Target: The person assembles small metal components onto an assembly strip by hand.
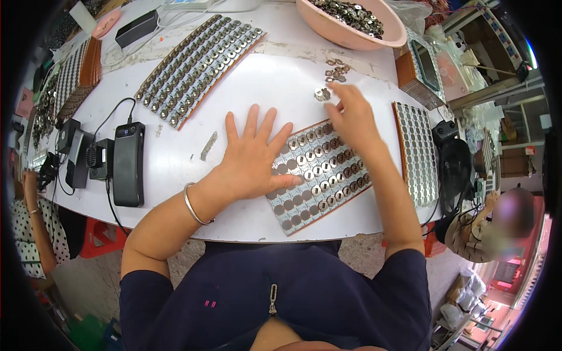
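Board of round discs (335,175): lay slanted near the middle of the near edge of the table (175,169); shiny pieces (316,190) with dark diamond marks sat on many discs toward its right, and plain grey discs (287,224) showed at its left.
Left hand (249,164): was spread wide, fingers over the table, thumb lying across the board's left part.
Right hand (356,120): was above the board's far edge, fingers bent, thumb tip and pointing finger apart; I could not tell if the palm hid anything.
Loose metal pieces (336,74): lay in little heaps just past the right hand's fingertips.
Side board (417,155): lay near the table's right edge, with rows of grey discs.
Pink bowl (339,38): stood at the table's far edge, heaped with metal bits (354,20).
Far board (202,67): lay left of the bowl, covered with shiny pieces.
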`<state>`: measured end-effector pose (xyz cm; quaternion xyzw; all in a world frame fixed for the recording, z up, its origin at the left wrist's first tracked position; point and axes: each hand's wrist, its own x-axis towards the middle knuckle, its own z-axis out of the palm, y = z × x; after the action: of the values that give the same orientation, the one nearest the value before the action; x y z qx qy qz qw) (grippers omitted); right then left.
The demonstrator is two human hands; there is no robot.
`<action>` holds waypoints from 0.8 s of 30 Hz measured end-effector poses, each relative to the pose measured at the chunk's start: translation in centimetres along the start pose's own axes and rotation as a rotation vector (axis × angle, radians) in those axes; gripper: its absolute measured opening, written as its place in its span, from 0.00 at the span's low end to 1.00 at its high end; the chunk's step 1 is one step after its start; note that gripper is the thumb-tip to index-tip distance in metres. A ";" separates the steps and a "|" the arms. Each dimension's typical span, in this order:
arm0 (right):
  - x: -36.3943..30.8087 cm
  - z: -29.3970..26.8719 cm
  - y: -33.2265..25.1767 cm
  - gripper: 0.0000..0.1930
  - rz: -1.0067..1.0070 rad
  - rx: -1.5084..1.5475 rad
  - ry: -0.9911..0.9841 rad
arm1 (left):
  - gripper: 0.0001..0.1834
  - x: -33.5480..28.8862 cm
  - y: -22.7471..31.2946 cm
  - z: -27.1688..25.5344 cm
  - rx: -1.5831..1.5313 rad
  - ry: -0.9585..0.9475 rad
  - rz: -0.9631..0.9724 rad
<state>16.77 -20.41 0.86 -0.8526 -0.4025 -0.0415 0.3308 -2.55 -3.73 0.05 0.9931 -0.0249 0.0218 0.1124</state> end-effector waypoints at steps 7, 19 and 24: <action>4.7 1.0 3.5 0.13 -0.049 -0.085 -0.174 | 0.56 0.2 0.1 -0.3 -0.025 -0.061 -0.016; 4.9 -1.8 2.4 0.08 0.265 0.293 -0.170 | 0.56 0.3 0.0 -0.4 -0.032 -0.087 -0.019; 3.5 -3.2 3.1 0.10 0.194 0.017 -0.065 | 0.56 0.0 -0.1 -0.1 -0.036 -0.076 -0.014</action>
<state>22.01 -21.41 2.84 -0.8857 -0.3288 0.0216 0.3271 -2.50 -3.66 0.10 0.9912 -0.0228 -0.0171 0.1292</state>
